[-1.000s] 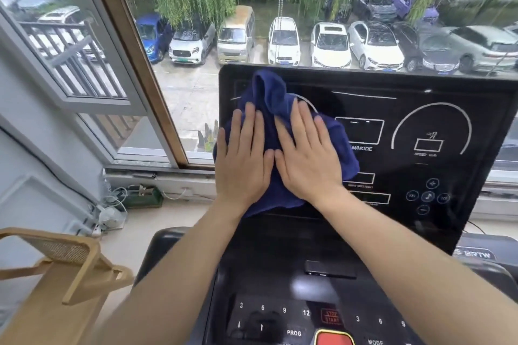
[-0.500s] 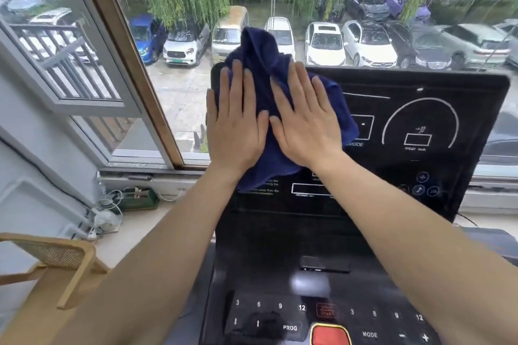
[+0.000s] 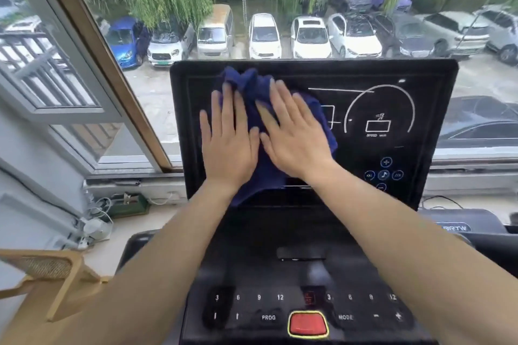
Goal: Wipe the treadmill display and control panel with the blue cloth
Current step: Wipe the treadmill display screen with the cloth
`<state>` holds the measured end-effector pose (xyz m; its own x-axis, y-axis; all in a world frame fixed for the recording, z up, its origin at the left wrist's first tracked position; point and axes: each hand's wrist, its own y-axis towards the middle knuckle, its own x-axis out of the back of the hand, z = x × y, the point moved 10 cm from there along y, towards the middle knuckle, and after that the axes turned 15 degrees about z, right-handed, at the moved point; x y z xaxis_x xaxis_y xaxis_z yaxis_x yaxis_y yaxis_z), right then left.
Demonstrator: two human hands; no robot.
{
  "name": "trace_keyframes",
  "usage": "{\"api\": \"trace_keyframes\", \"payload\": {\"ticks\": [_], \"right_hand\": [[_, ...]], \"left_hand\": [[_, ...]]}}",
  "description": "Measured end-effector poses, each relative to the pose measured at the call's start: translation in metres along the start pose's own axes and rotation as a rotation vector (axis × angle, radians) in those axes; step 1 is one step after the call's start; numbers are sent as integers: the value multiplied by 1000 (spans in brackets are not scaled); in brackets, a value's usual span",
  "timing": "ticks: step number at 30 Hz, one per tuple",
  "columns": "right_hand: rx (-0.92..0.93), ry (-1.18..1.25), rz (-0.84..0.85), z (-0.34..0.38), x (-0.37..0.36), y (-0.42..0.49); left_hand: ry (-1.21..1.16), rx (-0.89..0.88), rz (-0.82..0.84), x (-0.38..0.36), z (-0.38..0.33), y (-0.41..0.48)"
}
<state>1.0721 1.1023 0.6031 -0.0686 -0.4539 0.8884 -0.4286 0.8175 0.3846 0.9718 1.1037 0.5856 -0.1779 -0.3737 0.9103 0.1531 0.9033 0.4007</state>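
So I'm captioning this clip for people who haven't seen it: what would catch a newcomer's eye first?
Two flat hands, left hand and right hand, side by side, pressing a blue cloth against the left half of the upright black treadmill display. Below, a red button stands out on the control panel. Behind, parked cars fill the window.

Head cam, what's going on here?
A person is wiping a treadmill display with a blue cloth. Both hands lie flat, palms down, side by side on the cloth: left hand, right hand. The cloth covers the display's left half; the speed dial on the right is uncovered. The control panel below, with its red button, is untouched right now.
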Motion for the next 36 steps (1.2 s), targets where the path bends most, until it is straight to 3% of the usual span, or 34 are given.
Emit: {"api": "trace_keyframes", "payload": {"ticks": [4,7,12,16,20,23,26,29,32,36], "right_hand": [[-200,65,-64,-44,23,18],[-229,136,1,-26,-15,-26],[-41,66,186,35,-77,-103],[74,29,55,17,-36,-53],[-129,121,-54,-40,0,-17],[-279,195,-40,-37,-24,-51],[-181,186,91,2,-65,-95],[12,93,109,17,-63,-92],[68,38,10,-11,-18,-40],[-176,39,-48,-113,21,-12]], "left_hand": [[47,-4,-60,36,-18,47],[111,-123,-37,5,-30,8],[187,-266,35,-68,-27,-89],[165,-157,-40,-32,-22,-44],[67,-55,-99,14,-38,17],[122,-131,-54,-6,-52,0],[230,-265,46,-48,-51,-52],[239,-234,59,-59,-36,-69],[143,-67,-47,-17,-40,-20],[78,-75,-91,30,-96,59]]}}
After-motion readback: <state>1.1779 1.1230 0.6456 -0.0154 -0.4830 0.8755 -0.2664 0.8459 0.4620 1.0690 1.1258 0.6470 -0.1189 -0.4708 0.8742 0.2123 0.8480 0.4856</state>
